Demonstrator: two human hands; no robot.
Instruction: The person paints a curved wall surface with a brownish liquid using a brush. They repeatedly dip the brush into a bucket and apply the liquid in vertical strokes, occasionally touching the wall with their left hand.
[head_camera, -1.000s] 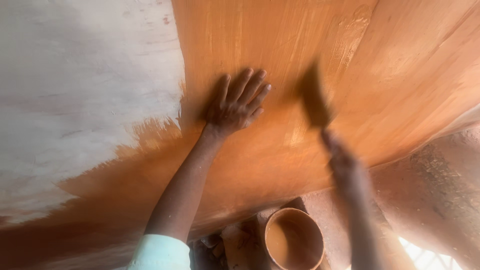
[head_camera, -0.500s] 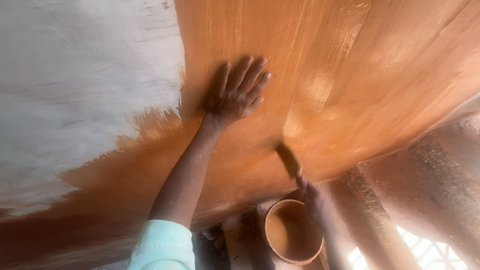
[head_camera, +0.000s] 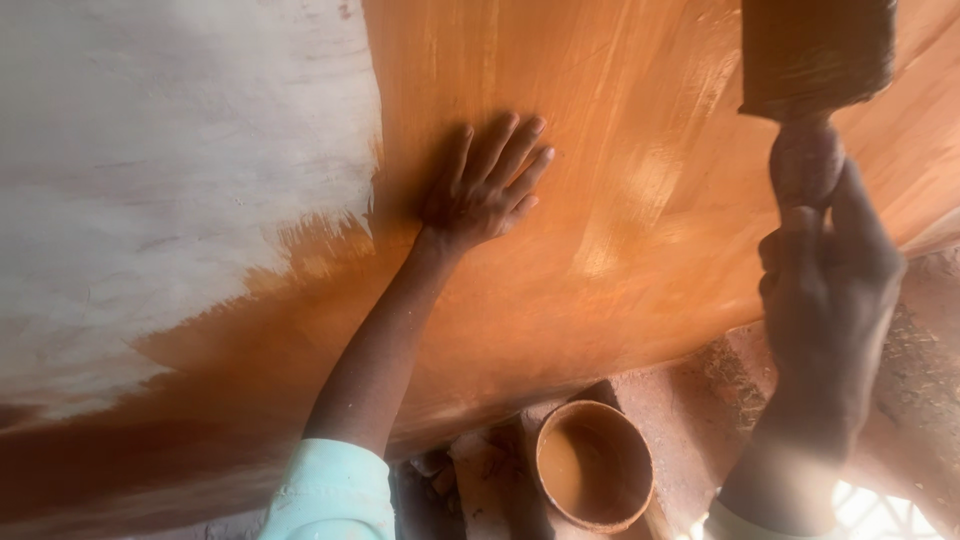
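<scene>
Whitish bare plaster (head_camera: 150, 150) fills the left part of the wall, rough and unpainted, with a ragged edge where the orange-brown paint (head_camera: 620, 130) begins. Below that pale patch the colour sweeps across in darker, streaky strokes down to the wall's lower edge.

Right of the boundary, the left hand (head_camera: 480, 190) lies flat on the painted surface — fingers spread and pointing up and to the right, palm pressed to the wall, grip wide and holding nothing. Its forearm runs down and leftward to a pale mint sleeve (head_camera: 330, 495) at the bottom edge of the view.

Further right the paint looks wet, with lighter glossy streaks running diagonally. Beneath the wall, on the reddish earthen floor (head_camera: 700, 400), stands a round bucket (head_camera: 593, 465) with a paint-smeared rim and a pool of the same orange-brown liquid inside; it sits between the two forearms, well below both hands. Some blurred debris lies just left of it.

At the far right, the right hand (head_camera: 825, 270) is raised close to the camera, its grip wrapped around the rounded handle of a wide paintbrush (head_camera: 815, 55). The brush head — broad, dark and soaked in paint — points upward at the top edge of the view, in front of the painted wall; whether its bristles touch the wall cannot be told.
</scene>
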